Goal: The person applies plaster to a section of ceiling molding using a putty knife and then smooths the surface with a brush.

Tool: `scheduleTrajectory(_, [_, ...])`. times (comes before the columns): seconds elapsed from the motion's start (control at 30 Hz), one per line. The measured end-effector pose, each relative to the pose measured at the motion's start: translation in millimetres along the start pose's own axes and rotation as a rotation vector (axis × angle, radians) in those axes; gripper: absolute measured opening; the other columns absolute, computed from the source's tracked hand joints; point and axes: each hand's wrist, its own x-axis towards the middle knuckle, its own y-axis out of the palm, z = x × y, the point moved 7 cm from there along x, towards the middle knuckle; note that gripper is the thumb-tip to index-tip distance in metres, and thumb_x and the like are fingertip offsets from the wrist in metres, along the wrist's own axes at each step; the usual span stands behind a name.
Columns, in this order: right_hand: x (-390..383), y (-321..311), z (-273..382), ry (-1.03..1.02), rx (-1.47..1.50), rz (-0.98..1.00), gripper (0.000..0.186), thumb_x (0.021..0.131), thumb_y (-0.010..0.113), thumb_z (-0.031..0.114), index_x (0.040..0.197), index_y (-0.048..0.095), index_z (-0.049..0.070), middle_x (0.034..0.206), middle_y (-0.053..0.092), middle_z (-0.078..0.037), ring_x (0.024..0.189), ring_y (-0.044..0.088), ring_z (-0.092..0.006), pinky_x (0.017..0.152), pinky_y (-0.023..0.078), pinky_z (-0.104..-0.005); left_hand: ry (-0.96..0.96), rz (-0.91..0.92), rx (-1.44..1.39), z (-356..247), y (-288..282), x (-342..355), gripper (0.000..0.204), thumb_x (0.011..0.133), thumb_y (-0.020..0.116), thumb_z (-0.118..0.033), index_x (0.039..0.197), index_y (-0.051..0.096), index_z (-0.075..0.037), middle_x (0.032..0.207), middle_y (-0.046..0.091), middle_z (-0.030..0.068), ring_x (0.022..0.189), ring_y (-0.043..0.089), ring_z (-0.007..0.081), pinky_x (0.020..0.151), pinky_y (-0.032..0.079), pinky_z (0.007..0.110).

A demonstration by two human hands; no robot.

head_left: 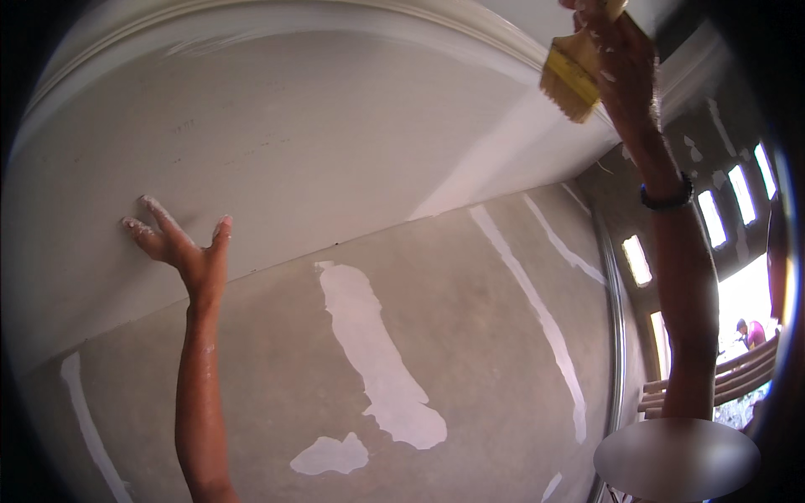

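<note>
My right hand point(627, 71) is raised at the upper right, with its fingers wrapped round the handle of a wide flat paintbrush point(573, 78). Pale bristles and a yellow band show on the brush, which hangs with its bristles downward in front of the white cornice moulding point(436, 18). Whether the bristles touch anything I cannot tell. On the left, my left hand point(186, 251) reaches up with fingers spread against the smooth pale wall surface point(335, 159). White smears coat its fingertips, and it holds nothing. A dark bracelet point(667, 193) circles my right wrist.
Below the pale surface, a grey-brown wall point(478, 335) carries white filler patches point(369, 344) and strips point(537, 310). Shiny vertical piping point(619, 335) runs along the right. Beyond it are bright window openings point(713, 218), stacked rails point(738, 373) and a distant person point(752, 334).
</note>
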Motion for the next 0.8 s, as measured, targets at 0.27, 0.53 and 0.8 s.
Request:
scheduleTrajectory(0.27, [24, 12, 98, -0.408, 0.861, 0.161, 0.032, 0.095, 0.059, 0.020, 0.115, 0.050, -0.002, 0.095, 0.060, -0.012, 0.084, 0.068, -0.0203, 0.072, 0.063, -0.0276, -0.088, 0.003, -0.046, -9, -2, 2, 0.116, 0.075, 0.080, -0.034, 0.154, -0.002, -0.010, 0.151, -0.024, 0.0305, 0.141, -0.020, 0.0452, 0.111, 0.003, 0.062])
scheduleTrajectory(0.53, [83, 77, 105, -0.859, 1.189, 0.511, 0.033, 0.097, 0.056, 0.019, 0.122, 0.051, 0.000, 0.117, 0.059, -0.022, 0.099, 0.067, -0.0307, 0.080, 0.063, -0.0391, -0.045, 0.027, -0.062, -12, 3, 3, 0.114, 0.076, 0.079, -0.032, 0.153, -0.002, -0.008, 0.150, -0.024, 0.0328, 0.140, -0.018, 0.0484, 0.108, 0.003, 0.066])
scheduleTrajectory(0.8, [6, 30, -126, 0.167, 0.913, 0.028, 0.036, 0.098, 0.054, 0.028, 0.119, 0.058, -0.001, 0.107, 0.065, -0.007, 0.101, 0.062, -0.0249, 0.096, 0.051, -0.0449, 0.063, 0.001, -0.135, -33, 5, -32, 0.096, 0.083, 0.071, -0.028, 0.152, 0.010, -0.004, 0.153, -0.008, 0.0306, 0.143, -0.004, 0.0457, 0.112, 0.013, 0.060])
